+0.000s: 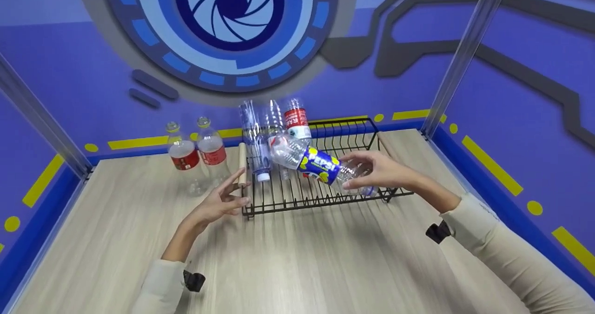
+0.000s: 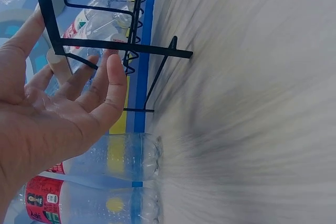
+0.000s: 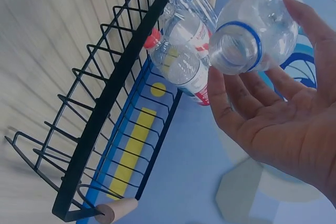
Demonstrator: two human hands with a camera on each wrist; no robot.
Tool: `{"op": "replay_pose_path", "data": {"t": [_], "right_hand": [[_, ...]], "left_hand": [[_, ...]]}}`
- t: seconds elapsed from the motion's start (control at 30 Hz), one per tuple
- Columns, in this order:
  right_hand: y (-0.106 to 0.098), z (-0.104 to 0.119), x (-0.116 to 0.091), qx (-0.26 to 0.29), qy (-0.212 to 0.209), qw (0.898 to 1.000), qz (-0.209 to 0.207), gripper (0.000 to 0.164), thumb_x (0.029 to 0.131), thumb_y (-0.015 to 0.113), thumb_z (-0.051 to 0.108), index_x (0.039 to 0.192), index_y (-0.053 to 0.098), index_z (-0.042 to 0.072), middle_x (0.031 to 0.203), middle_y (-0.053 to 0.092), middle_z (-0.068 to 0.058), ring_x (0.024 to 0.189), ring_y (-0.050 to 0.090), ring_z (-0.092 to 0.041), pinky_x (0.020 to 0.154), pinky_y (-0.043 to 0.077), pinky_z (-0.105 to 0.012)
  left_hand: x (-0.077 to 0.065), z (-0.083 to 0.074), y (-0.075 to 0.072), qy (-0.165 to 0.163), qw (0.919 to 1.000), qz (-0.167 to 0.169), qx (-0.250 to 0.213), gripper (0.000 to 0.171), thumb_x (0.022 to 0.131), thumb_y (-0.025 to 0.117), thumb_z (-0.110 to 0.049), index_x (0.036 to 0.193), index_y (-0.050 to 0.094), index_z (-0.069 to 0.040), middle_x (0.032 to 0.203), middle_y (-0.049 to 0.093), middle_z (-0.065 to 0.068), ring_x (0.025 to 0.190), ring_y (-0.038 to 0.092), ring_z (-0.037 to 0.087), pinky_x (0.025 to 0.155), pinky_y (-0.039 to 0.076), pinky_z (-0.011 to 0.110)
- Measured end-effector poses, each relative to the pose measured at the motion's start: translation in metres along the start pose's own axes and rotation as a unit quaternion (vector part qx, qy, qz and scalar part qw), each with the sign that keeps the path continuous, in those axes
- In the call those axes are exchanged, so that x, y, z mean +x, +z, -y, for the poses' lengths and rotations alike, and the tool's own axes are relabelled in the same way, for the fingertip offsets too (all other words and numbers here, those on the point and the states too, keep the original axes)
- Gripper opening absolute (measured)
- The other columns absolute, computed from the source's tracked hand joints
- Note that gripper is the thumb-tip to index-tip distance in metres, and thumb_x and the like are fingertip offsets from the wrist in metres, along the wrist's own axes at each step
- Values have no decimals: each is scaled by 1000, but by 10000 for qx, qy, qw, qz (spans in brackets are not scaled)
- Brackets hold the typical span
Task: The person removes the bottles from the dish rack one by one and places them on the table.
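My right hand grips a clear Pepsi bottle with a blue and yellow label, near its neck. The bottle lies tilted above a black wire basket, its capless mouth towards the lower right. Beside the basket's left wooden handle is my left hand, fingers spread; some fingers pass behind the end frame in the left wrist view. Inside the basket lean a clear bottle with a white cap, another clear bottle partly hidden, and a red-labelled bottle with a red cap.
Two clear bottles with red labels, one left of the other, stand on the wooden table left of the basket. A blue printed wall rises behind. The basket's other wooden handle is at its right end.
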State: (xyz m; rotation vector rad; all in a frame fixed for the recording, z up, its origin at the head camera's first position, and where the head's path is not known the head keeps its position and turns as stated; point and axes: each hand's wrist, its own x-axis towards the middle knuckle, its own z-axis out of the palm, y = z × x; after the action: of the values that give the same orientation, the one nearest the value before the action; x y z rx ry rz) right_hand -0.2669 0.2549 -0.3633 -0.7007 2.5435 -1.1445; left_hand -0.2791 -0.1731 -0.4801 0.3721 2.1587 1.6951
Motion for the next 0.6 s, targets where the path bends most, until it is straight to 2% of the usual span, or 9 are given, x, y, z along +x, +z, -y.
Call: {"op": "replay_pose_path", "data": {"t": [0.17,0.27,0.37,0.47,0.6], "right_hand": [[3,5,-6,-178,-143,9993,285,67,84,84,30,142,58,7,120,70,-13,101,69,-21,88,59,-28],[6,7,-8,-314,-247,9980,480,65,85,84,31,142,59,10,123,70,-11,101,70,-20,89,59,-29],[8,9,-11,-429,-295,9963,678,65,86,83,33,142,59,11,125,69,-10,102,69,-20,89,58,-30],[11,11,-15,-535,-277,9951,788,66,85,83,35,142,59,13,126,69,-9,101,68,-19,88,58,-30],[14,14,-17,-667,-292,9936,867,66,84,84,36,142,60,13,125,70,-7,100,68,-18,87,58,-31]], "left_hand": [[-4,-1,8,-90,9986,-500,-132,87,99,69,-24,165,14,-30,166,32,18,128,60,29,92,56,41],[-9,-2,14,-34,9972,-749,-42,83,100,68,-26,165,16,-26,166,30,20,132,57,33,95,56,43],[-12,-4,19,161,9939,-1066,236,78,99,68,-26,163,24,-23,163,35,20,132,55,36,97,55,48],[-14,-5,25,473,9842,-1601,593,74,97,72,-24,160,34,-19,156,44,18,129,55,35,97,54,47],[-18,-11,33,955,9641,-2316,880,61,96,72,-21,152,47,-13,144,53,15,125,56,30,94,50,36]]}}
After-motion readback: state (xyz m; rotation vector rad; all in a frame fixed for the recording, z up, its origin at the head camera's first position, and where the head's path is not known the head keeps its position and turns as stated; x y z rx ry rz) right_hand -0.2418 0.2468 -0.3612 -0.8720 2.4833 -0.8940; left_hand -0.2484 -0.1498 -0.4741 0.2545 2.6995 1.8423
